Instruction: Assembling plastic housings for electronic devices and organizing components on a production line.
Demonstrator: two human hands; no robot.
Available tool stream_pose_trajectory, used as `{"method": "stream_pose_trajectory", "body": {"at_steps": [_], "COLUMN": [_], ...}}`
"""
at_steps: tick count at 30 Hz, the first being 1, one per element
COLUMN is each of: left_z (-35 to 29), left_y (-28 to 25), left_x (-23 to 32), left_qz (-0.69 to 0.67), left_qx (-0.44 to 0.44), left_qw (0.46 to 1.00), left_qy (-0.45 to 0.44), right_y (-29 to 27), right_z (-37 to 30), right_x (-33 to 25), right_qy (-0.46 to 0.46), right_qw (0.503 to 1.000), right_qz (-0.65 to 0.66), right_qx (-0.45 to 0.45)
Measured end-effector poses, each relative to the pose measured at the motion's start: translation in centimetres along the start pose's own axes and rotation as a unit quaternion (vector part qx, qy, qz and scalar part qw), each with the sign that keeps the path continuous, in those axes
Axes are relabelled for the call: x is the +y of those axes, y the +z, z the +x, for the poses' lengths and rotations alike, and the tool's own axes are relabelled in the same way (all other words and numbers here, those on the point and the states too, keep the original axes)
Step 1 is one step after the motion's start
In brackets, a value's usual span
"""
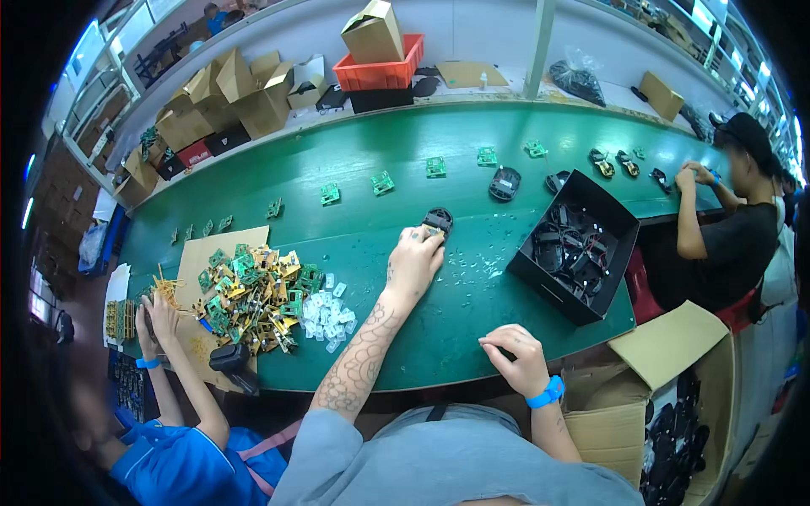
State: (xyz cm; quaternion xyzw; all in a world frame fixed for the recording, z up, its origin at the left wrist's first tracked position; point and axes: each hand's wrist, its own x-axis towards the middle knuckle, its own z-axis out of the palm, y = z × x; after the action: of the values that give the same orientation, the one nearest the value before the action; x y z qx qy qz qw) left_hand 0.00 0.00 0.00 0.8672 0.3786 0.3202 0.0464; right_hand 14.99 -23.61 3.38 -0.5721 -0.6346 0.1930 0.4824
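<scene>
My left hand (413,260) reaches out over the green bench, its fingers closed at the near end of a rounded black plastic housing (440,218). A bit of yellowish part shows by the fingertips; the fingers hide most of it. Close to the bench's front edge, my right hand (518,361) is held with thumb and forefinger drawn together. Whatever may be between them is too small to make out. Left of my left forearm lie a heap of green and yellow circuit boards (253,291) and a pile of clear plastic pieces (326,315).
A black box (540,278) of housings and wires stands right. Green boards (382,183) line the bench (354,148), with another black housing (504,183) beyond. Co-workers sit on both sides. An open carton (603,422) of black parts is low right; a red crate (380,72) stands behind.
</scene>
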Motion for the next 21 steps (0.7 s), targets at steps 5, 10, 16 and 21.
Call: {"method": "stream_pose_trajectory", "body": {"at_steps": [5, 10, 16, 21], "left_z": [4.1, 7.6, 11.5, 13.8], "left_y": [1.8, 3.7, 5.4, 5.4], "left_x": [-1.5, -3.5, -5.0, -7.1], "left_qz": [0.024, 0.076, 0.156, 0.210], "left_qx": [0.023, 0.032, 0.042, 0.007], "left_qw": [0.998, 0.992, 0.978, 0.969], "left_qy": [-0.058, -0.098, -0.130, -0.127], "right_y": [-0.6, -0.4, -0.3, 0.1], "right_z": [-0.3, 0.1, 0.4, 0.0], "right_x": [1.6, 2.0, 2.1, 2.1], "right_qy": [0.009, 0.012, 0.032, -0.003], "right_qw": [1.000, 0.999, 0.998, 0.997], "right_qz": [0.018, 0.020, 0.009, -0.035], "right_qx": [0.006, 0.022, 0.046, 0.064]}}
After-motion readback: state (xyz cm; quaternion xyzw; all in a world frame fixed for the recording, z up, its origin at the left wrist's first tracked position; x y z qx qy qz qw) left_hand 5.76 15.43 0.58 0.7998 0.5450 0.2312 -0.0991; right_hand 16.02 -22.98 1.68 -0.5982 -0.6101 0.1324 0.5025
